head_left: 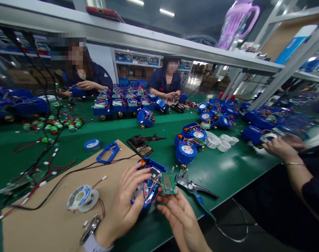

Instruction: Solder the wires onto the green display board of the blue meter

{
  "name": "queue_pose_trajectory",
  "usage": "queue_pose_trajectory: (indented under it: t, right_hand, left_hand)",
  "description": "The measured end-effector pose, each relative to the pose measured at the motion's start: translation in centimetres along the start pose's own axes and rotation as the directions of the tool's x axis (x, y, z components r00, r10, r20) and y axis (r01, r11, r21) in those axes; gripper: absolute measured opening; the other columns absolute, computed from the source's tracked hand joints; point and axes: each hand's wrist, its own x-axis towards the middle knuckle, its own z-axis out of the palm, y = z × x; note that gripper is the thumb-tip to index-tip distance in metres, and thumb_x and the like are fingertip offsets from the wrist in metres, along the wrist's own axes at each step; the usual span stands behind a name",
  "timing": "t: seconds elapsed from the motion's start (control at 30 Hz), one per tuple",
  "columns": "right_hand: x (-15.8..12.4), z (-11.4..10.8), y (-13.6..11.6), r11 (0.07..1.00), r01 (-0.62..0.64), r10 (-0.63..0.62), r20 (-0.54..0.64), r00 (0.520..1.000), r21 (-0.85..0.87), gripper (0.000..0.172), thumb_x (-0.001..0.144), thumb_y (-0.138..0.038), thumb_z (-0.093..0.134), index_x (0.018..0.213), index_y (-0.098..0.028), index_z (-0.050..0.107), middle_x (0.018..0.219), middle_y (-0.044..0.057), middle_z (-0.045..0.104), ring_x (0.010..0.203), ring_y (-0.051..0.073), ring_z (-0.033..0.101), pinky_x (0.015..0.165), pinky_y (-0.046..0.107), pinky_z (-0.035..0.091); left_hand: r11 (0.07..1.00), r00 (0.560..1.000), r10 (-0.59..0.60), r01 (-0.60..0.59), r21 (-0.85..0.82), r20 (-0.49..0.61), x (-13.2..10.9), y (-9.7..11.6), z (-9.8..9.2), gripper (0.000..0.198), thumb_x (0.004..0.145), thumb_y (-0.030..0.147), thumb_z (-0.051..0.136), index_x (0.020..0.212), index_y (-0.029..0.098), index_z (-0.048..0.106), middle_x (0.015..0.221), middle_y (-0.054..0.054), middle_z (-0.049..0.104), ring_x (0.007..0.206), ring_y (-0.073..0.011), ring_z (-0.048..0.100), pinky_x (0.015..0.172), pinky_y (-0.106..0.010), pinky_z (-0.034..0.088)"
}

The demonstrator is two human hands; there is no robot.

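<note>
My left hand [124, 206] grips a blue meter housing [151, 175] at the near edge of the green table [109, 133]; coloured wires spill out of the housing. Fingers of my right hand [179, 213] pinch a small green circuit board [168, 183] with a grey display, wired to the housing. A wire stripper [192, 187] with dark handles lies just right of the board. A solder spool [80, 197] rests on the brown cardboard sheet [43, 217] to the left of my left hand.
A soldering iron [148, 139] lies on its stand behind the housing. Several blue meters [187, 152] and white caps [223, 143] sit to the right, where a co-worker's hand [276, 147] works. Two people sit across the table among more blue housings [122, 103]. Green batteries [54, 124] lie far left.
</note>
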Motion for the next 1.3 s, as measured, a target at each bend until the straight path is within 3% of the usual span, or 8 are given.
queue_pose_trajectory:
  t: [0.2, 0.6, 0.77, 0.87, 0.97, 1.1, 1.2, 1.3]
  right_hand:
    - [1.7, -0.1, -1.6, 0.995, 0.021, -0.014, -0.078, 0.997, 0.094, 0.044, 0.081, -0.053, 0.075, 0.105, -0.018, 0.061, 0.114, 0.012, 0.065, 0.101, 0.023, 0.062, 0.086, 0.034, 0.048]
    - [4.2, -1.1, -1.6, 0.992, -0.076, 0.095, -0.207, 0.974, 0.1, 0.051, 0.07, -0.052, 0.084, 0.096, -0.015, 0.061, 0.088, 0.012, 0.071, 0.082, 0.025, 0.069, 0.075, 0.033, 0.052]
    - [3.4, -0.5, -1.5, 1.0, -0.002, 0.004, -0.213, 0.977, 0.011, 0.047, 0.069, -0.049, 0.084, 0.093, -0.018, 0.059, 0.09, 0.009, 0.07, 0.082, 0.023, 0.067, 0.076, 0.034, 0.052]
    - [2.8, -0.2, -1.2, 0.991, 0.091, -0.108, -0.198, 0.974, -0.097, 0.042, 0.077, -0.051, 0.079, 0.095, -0.018, 0.062, 0.093, 0.007, 0.069, 0.083, 0.021, 0.065, 0.078, 0.033, 0.05]
    - [2.7, -0.4, -0.9, 0.965, 0.164, -0.2, -0.173, 0.964, -0.205, 0.04, 0.08, -0.052, 0.076, 0.099, -0.018, 0.064, 0.093, 0.006, 0.068, 0.083, 0.021, 0.063, 0.076, 0.032, 0.049]
    - [2.9, -0.6, -0.7, 0.934, 0.215, -0.261, -0.135, 0.956, -0.287, 0.035, 0.085, -0.05, 0.072, 0.101, -0.02, 0.064, 0.096, 0.005, 0.067, 0.085, 0.021, 0.061, 0.074, 0.032, 0.047]
    - [3.1, -0.4, -0.8, 0.925, 0.225, -0.274, -0.127, 0.953, -0.306, 0.034, 0.086, -0.05, 0.07, 0.101, -0.02, 0.065, 0.095, 0.005, 0.067, 0.083, 0.021, 0.061, 0.074, 0.033, 0.047]
    - [3.2, 0.0, -0.9, 0.927, 0.227, -0.273, -0.121, 0.954, -0.298, 0.037, 0.084, -0.052, 0.072, 0.1, -0.019, 0.065, 0.092, 0.005, 0.067, 0.082, 0.021, 0.061, 0.075, 0.033, 0.048]
  left_hand:
    - [0.962, 0.986, 0.112, -0.139, 0.234, 0.125, 0.0, -0.2, -0.2, 0.031, 0.089, 0.014, 0.042, 0.112, 0.028, 0.057, 0.138, -0.002, 0.052, 0.137, -0.0215, 0.036, 0.116, -0.052, 0.018]
    - [0.934, 0.96, 0.202, -0.248, 0.259, 0.194, -0.6, -1.1, -0.3, 0.027, 0.082, 0.011, 0.045, 0.096, 0.026, 0.061, 0.133, -0.001, 0.056, 0.137, -0.0218, 0.036, 0.115, -0.052, 0.023]
    - [0.983, 0.983, 0.133, -0.147, 0.109, 0.13, -1.1, -1.2, -0.2, 0.026, 0.088, 0.016, 0.046, 0.107, 0.027, 0.061, 0.134, -0.004, 0.055, 0.13, -0.0234, 0.046, 0.113, -0.048, 0.033]
    - [0.996, 0.996, -0.077, 0.074, -0.045, -0.048, -1.8, -1.3, 0.6, 0.033, 0.093, 0.023, 0.045, 0.125, 0.028, 0.052, 0.144, -0.007, 0.045, 0.132, -0.0235, 0.045, 0.112, -0.042, 0.036]
    - [0.906, 0.92, -0.351, 0.287, -0.31, -0.174, -2.5, -1.7, 1.9, 0.042, 0.096, 0.034, 0.045, 0.137, 0.027, 0.042, 0.15, -0.007, 0.036, 0.14, -0.0249, 0.034, 0.118, -0.043, 0.027]
    - [0.642, 0.779, -0.627, 0.496, -0.584, -0.027, -2.8, -2.4, 2.7, 0.056, 0.092, 0.051, 0.049, 0.141, 0.026, 0.038, 0.15, -0.006, 0.038, 0.142, -0.0265, 0.031, 0.121, -0.046, 0.02]
    - [0.482, 0.685, -0.723, 0.593, -0.645, 0.09, -2.7, -2.7, 2.7, 0.062, 0.088, 0.057, 0.051, 0.141, 0.028, 0.039, 0.152, -0.004, 0.036, 0.143, -0.0268, 0.029, 0.121, -0.046, 0.017]
    - [0.445, 0.664, -0.743, 0.583, -0.68, 0.084, -2.6, -2.6, 2.6, 0.062, 0.089, 0.055, 0.051, 0.143, 0.028, 0.038, 0.154, -0.003, 0.032, 0.144, -0.0251, 0.027, 0.122, -0.044, 0.016]
